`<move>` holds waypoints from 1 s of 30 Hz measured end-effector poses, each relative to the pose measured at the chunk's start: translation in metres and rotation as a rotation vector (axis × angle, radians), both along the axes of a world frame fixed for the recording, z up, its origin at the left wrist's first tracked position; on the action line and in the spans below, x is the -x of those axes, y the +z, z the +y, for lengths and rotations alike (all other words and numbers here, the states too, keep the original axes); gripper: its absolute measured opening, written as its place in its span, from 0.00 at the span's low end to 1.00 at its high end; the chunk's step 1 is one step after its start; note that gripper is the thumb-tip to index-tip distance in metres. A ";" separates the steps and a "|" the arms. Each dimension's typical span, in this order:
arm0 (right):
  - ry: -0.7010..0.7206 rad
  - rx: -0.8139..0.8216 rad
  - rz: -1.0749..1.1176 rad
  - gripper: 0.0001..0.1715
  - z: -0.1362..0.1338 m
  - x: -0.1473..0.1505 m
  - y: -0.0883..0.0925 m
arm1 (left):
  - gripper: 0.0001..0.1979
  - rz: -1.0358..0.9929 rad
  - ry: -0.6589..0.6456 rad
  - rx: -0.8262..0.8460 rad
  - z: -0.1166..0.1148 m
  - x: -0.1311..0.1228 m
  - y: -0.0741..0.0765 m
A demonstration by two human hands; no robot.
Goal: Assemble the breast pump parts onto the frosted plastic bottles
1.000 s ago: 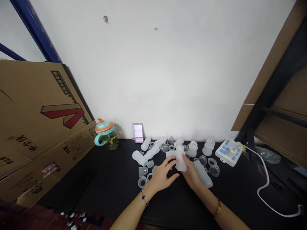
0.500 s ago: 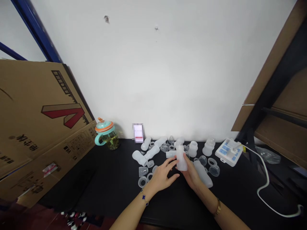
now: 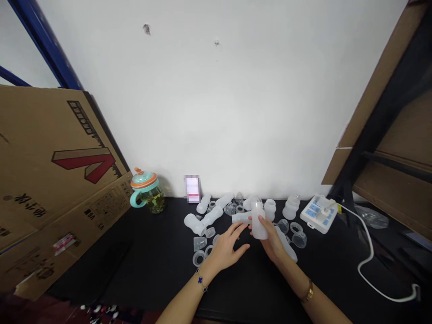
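Note:
A frosted white baby bottle (image 3: 259, 228) with a clear cap on top stands nearly upright in my right hand (image 3: 273, 242), whose fingers wrap around its side. My left hand (image 3: 227, 248) is just left of the bottle, apart from it, with the fingers spread and nothing in them. Beside the left hand lie a clear cap (image 3: 200, 243) and a white ring (image 3: 199, 258). Behind the hands, several white bottle bodies (image 3: 213, 216) lie on the black table. Another bottle body (image 3: 286, 245) is partly hidden by my right hand. Near it are a ring (image 3: 296, 227) and a clear cap (image 3: 299, 240).
A capped bottle (image 3: 291, 207) and a bottle body (image 3: 270, 209) stand near the wall. On the right is a white power strip (image 3: 319, 213) with a cable (image 3: 369, 252). A tea jug (image 3: 148, 193) and a large cardboard box (image 3: 67, 180) are at the left.
My left hand has come away from the bottle. My right hand has moved the bottle slightly to the right, and its clear cap shows more plainly. The view has shifted a little.

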State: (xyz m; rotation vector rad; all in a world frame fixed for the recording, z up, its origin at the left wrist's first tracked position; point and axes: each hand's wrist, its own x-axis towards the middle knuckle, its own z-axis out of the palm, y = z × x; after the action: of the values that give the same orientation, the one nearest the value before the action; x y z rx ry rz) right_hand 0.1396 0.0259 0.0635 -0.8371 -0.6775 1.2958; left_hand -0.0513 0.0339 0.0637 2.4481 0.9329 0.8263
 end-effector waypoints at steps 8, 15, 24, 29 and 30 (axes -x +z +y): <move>-0.487 -0.232 -0.197 0.28 0.010 -0.057 0.029 | 0.28 -0.006 0.013 -0.025 0.004 0.002 -0.006; -1.077 -0.116 -0.774 0.36 0.007 -0.110 0.034 | 0.27 0.004 0.035 -0.044 0.005 0.003 -0.008; -1.180 0.007 -1.155 0.41 0.005 -0.148 0.028 | 0.27 0.002 0.047 -0.032 0.009 0.004 -0.008; -1.060 0.306 -1.245 0.36 0.002 -0.152 0.027 | 0.27 0.010 0.051 -0.030 0.010 0.005 -0.013; -1.022 0.368 -1.256 0.35 0.001 -0.153 0.028 | 0.27 0.010 0.053 -0.030 0.010 0.005 -0.014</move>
State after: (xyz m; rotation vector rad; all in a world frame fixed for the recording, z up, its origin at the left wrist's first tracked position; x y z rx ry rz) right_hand 0.2923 0.0269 0.0911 -1.9889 -0.7599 -0.1780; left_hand -0.0567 0.0443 0.0500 2.4644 0.9998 0.8532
